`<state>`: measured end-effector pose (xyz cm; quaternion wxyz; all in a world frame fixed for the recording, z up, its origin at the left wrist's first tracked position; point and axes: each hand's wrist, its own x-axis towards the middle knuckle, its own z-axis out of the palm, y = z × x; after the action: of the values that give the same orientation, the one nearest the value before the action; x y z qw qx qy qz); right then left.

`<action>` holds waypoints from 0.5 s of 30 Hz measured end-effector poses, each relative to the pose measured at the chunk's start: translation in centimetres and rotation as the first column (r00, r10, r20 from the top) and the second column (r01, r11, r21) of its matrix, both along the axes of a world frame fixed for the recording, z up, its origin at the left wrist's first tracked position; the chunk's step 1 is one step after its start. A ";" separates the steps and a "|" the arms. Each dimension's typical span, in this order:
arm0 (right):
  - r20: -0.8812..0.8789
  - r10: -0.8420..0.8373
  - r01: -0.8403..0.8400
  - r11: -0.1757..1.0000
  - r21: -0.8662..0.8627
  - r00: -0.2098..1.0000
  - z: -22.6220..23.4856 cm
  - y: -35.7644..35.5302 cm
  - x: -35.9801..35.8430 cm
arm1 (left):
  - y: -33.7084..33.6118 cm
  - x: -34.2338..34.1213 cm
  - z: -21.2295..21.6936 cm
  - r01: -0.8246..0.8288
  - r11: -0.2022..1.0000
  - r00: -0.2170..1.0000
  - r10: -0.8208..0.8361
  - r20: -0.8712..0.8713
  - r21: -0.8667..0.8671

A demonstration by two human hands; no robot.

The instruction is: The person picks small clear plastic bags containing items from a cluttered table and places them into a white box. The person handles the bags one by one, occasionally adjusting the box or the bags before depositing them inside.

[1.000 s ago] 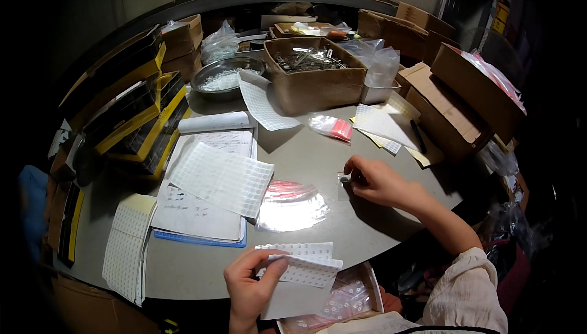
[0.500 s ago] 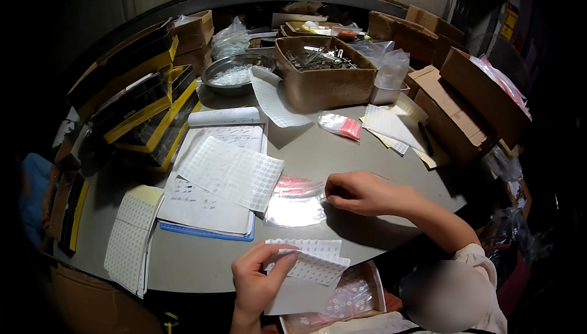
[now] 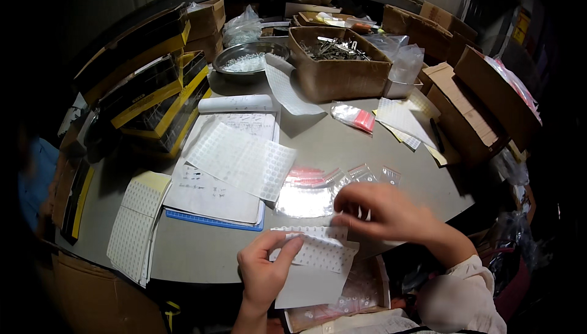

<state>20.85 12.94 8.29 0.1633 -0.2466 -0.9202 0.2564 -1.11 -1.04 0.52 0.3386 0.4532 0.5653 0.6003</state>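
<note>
White paper led the action: a bent-over sheet of small printed labels (image 3: 321,262) was pinched between the thumb and fingers of the left hand (image 3: 260,267), held across the near edge of the grey, round-edged surface (image 3: 195,257). And in swung the right hand (image 3: 391,213)! A second earlier it was out to the right, over a little clear bag; half a second later it was beside the fan of shiny clear plastic pouches with red strips (image 3: 306,200); now its fingertips had arrived just beside the sheet's upper right corner. That grip was narrow and curled, though whether anything sat between the tips, I could not tell. No such drama on the left: that grip had stayed firmly closed on the paper throughout.

The swing had opened up the view, too. Small clear plastic bags with thin red top edges (image 3: 361,173) now showed beyond the right knuckles, one well off to the right. For the work in hand, it meant both hands had met at the labels, with the bags left lying flat. Down below, the open tray of clear plastic and small white rings (image 3: 384,282) sat untouched.
</note>
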 end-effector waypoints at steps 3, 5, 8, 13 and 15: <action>0.096 0.079 -0.086 0.993 0.077 0.992 0.3 -2.9 -0.3 | 0.2 0.4 -0.2 -0.045 0.999 0.997 0.046 -0.058 0.007; 0.111 0.073 -0.086 0.989 0.120 0.991 0.0 -3.7 -0.3 | 0.2 0.6 -0.3 -0.068 0.998 0.994 0.069 -0.084 0.011; 0.087 -0.006 -0.012 0.980 0.200 0.996 -0.7 -4.8 -0.3 | 0.2 0.8 -0.5 -0.126 0.992 0.984 0.126 -0.129 0.010; -0.008 -0.140 0.137 0.949 0.283 0.990 -3.1 -6.6 0.3 | 0.3 1.3 -0.6 -0.203 0.978 0.970 0.206 -0.128 0.038; -0.045 -0.162 0.168 0.926 0.338 0.986 -4.1 -6.9 0.2 | 0.4 1.5 -0.5 -0.210 0.977 0.968 0.213 -0.132 0.038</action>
<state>21.04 6.09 4.18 0.2320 -0.2891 -0.9252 0.0808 0.39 -0.65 0.02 0.2279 0.4342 0.6249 0.6075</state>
